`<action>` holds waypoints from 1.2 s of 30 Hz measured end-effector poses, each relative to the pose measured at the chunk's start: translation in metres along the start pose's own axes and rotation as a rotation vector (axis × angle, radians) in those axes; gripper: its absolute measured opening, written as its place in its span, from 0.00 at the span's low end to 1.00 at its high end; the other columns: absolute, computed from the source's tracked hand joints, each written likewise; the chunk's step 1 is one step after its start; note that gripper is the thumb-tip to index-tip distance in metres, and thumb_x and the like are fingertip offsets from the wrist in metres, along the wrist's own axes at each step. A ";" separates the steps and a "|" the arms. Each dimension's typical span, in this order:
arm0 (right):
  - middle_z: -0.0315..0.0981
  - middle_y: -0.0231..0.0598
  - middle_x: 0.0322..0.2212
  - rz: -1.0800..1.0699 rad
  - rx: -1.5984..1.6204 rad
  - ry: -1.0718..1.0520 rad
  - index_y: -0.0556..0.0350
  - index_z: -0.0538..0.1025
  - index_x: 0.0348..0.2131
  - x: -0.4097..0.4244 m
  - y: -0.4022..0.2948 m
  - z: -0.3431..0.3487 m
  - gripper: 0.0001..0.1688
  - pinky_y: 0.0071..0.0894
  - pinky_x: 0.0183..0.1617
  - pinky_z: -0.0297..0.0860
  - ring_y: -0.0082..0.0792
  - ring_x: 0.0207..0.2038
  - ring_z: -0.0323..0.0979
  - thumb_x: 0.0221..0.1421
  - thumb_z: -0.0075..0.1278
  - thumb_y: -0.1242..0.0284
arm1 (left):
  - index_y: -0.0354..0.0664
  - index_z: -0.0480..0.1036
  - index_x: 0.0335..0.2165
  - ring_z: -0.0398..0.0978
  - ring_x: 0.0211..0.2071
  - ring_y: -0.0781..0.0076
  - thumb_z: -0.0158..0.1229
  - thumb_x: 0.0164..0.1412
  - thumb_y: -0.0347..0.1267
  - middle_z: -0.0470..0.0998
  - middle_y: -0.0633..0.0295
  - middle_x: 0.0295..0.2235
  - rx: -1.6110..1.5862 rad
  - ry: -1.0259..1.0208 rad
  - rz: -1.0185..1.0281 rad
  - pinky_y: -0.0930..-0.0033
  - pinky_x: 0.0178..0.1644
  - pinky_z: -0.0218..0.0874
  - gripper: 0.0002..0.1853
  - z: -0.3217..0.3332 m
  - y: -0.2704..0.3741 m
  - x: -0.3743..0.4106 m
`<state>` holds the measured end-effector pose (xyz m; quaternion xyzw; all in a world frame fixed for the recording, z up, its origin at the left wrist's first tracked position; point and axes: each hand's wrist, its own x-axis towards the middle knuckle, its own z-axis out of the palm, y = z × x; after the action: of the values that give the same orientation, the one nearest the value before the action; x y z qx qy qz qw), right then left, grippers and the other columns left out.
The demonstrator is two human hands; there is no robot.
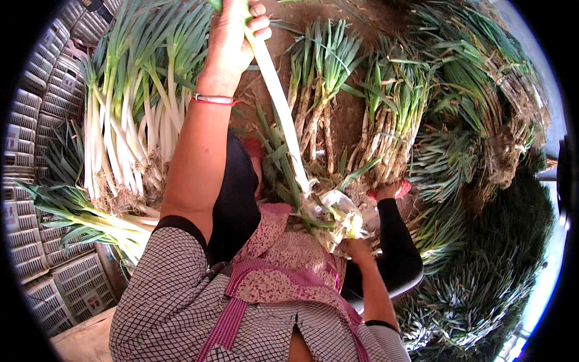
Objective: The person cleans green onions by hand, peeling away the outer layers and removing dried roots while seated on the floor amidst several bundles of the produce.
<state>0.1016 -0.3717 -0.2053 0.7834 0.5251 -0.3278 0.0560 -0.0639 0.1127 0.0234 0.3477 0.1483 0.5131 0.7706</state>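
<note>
My left hand [237, 43] is raised at the top of the view, wrapped around the upper part of a long green onion [277, 90]. Its smooth white stem slants down to the right, and the root end hangs over the scraps between my legs. Low on the right, my right hand [355, 249] is closed on pale, torn outer leaves [347, 217]; its fingertips are partly hidden. Limp green leaves [285, 165] droop beside the white stem, above my flowered apron [289, 251].
Clean white green onions [117, 140] stand bunched at left, with more [113, 226] lying below. Plastic crates [81, 280] are stacked along the left edge. Soil-covered onions [319, 108] and a tied bundle [391, 131] stand ahead. Large heaps [491, 99] fill the right.
</note>
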 end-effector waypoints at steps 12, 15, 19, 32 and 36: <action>0.68 0.41 0.20 -0.304 0.750 0.458 0.57 0.64 0.43 0.035 -0.154 -0.116 0.17 0.31 0.20 0.63 0.34 0.20 0.68 0.56 0.44 0.67 | 0.41 0.64 0.31 0.65 0.21 0.77 0.53 0.49 0.55 0.65 0.63 0.26 0.168 0.392 0.138 0.77 0.22 0.60 0.27 0.013 -0.032 0.008; 0.54 0.21 0.15 -0.207 1.535 -0.199 0.53 0.68 0.40 0.020 -0.183 -0.154 0.18 0.16 0.16 0.49 0.14 0.16 0.50 0.56 0.44 0.61 | 0.47 0.66 0.35 0.62 0.18 0.79 0.46 0.57 0.50 0.67 0.67 0.23 -0.044 0.063 0.088 0.76 0.20 0.59 0.19 0.025 -0.032 -0.018; 0.53 0.22 0.15 -0.359 1.590 -0.100 0.59 0.66 0.41 0.010 -0.188 -0.147 0.22 0.14 0.16 0.46 0.14 0.15 0.49 0.56 0.43 0.59 | 0.46 0.66 0.31 0.56 0.13 0.82 0.47 0.58 0.46 0.63 0.70 0.19 -0.015 0.065 0.056 0.80 0.15 0.49 0.15 0.008 -0.013 -0.005; 0.74 0.44 0.33 -0.344 0.658 0.783 0.57 0.73 0.39 0.054 -0.177 -0.199 0.17 0.28 0.38 0.69 0.33 0.34 0.73 0.49 0.51 0.69 | 0.43 0.64 0.40 0.59 0.21 0.80 0.44 0.60 0.43 0.67 0.64 0.26 -0.159 -0.222 0.027 0.80 0.23 0.51 0.16 0.032 -0.035 -0.036; 0.75 0.36 0.24 -0.424 0.981 0.639 0.59 0.75 0.34 0.075 -0.216 -0.218 0.13 0.19 0.31 0.67 0.19 0.26 0.70 0.47 0.55 0.71 | 0.43 0.64 0.39 0.62 0.20 0.78 0.45 0.60 0.41 0.67 0.64 0.24 -0.106 -0.214 0.064 0.77 0.23 0.55 0.14 0.043 -0.043 -0.041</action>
<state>0.0327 -0.1227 -0.0227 0.6560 0.4481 -0.2843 -0.5368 -0.0265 0.0501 0.0189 0.3637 0.0268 0.5045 0.7826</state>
